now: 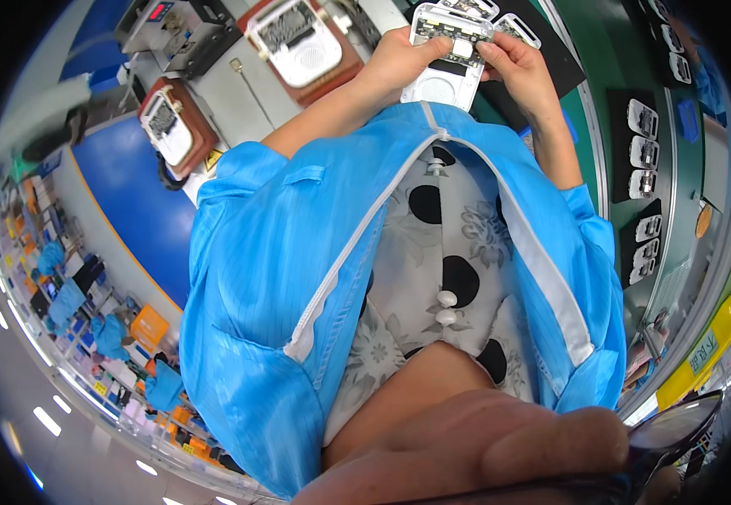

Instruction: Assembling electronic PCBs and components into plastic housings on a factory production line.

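At the top of the head view, both hands hold a white plastic device housing (438,89) with a circuit board (458,48) in its upper half and a round speaker-like area below. My left hand (399,61) grips its left edge, thumb over the board. My right hand (519,71) pinches the right edge near the board, thumb and fingers closed. Just beyond lie another white housing (472,8) and a further housing (527,32) on a black mat (561,63).
To the left, a white housing (311,63) sits in a brown fixture (350,69), and another housing (168,126) in a second fixture (200,126). A metal machine (182,40) with a red display stands behind. Along the right, several housings rest on black mats (622,139) over a green surface.
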Available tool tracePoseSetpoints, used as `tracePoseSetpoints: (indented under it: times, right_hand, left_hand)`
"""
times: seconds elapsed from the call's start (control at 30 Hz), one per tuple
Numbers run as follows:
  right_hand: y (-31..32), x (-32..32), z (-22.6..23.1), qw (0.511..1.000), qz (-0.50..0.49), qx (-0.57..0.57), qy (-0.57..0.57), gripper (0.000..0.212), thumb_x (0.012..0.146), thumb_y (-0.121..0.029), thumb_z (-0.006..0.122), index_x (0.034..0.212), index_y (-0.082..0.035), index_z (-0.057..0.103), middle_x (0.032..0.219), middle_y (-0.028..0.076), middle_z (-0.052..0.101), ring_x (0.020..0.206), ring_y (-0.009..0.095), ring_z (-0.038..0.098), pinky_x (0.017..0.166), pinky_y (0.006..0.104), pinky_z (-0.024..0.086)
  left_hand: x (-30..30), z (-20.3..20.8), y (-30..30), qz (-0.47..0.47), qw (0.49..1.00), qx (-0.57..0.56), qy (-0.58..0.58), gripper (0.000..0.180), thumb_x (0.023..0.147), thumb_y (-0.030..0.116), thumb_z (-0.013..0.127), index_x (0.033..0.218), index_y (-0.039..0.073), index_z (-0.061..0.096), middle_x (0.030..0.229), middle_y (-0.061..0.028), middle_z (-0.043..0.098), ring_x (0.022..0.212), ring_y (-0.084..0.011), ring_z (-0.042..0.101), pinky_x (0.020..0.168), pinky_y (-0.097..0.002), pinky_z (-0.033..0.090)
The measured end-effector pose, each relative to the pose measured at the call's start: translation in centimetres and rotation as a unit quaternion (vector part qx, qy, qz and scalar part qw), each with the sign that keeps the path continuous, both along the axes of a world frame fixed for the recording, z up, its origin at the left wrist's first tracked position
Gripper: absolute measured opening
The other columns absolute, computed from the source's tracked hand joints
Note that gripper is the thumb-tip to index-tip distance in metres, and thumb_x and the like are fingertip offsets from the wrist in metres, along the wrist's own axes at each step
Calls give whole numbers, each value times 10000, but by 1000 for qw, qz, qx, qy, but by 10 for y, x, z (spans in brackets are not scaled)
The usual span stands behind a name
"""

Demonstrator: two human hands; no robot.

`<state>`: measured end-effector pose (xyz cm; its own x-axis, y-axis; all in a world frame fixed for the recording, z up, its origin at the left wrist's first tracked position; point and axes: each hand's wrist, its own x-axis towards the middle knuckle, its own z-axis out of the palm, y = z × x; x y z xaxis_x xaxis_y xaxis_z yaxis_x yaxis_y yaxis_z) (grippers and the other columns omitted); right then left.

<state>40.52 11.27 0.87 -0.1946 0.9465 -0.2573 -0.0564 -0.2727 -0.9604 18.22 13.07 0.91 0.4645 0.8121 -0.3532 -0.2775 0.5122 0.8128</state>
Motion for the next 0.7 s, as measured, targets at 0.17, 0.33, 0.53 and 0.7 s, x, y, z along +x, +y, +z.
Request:
tracePoseSetpoints:
  times: [0.17, 0.33, 0.53, 0.7]
  right_hand:
    - [0, -30, 18, 998, -13, -5, -59, 256, 1022, -204, 623, 1170, -9, 697, 951, 9, 702, 816, 79, 642, 719, 231, 535]
    - [5, -74, 4, 985, -83, 102, -116, 268, 989, -177, 695, 1183, 3, 661, 854, 6, 675, 734, 41, 576, 624, 201, 459]
    - [37, -124, 6, 975, 30, 166, -142, 266, 1018, -165, 658, 1224, 2, 641, 875, 40, 710, 741, 44, 597, 646, 199, 473]
    - [41, -227, -10, 974, 79, 183, -105, 232, 1000, -179, 684, 1175, -27, 671, 809, -4, 669, 693, 30, 524, 610, 203, 414]
  left_hand:
    - [-24, 10, -4, 28, 997, 24, 70, 264, 958, 112, 682, 1183, -25, 667, 1056, -120, 748, 904, -179, 729, 789, -334, 605]
    - [-43, 3, -15, 124, 988, 60, 65, 221, 905, 140, 708, 1088, 19, 728, 978, -58, 742, 829, -120, 674, 750, -317, 567]
    - [-86, -3, -27, 184, 981, 26, 57, 254, 947, 144, 695, 1134, -29, 696, 1029, -93, 742, 894, -162, 702, 776, -332, 579]
    - [-186, 0, -55, 215, 971, 52, 91, 285, 972, 201, 684, 1163, -10, 685, 1051, -84, 738, 910, -156, 693, 786, -324, 566]
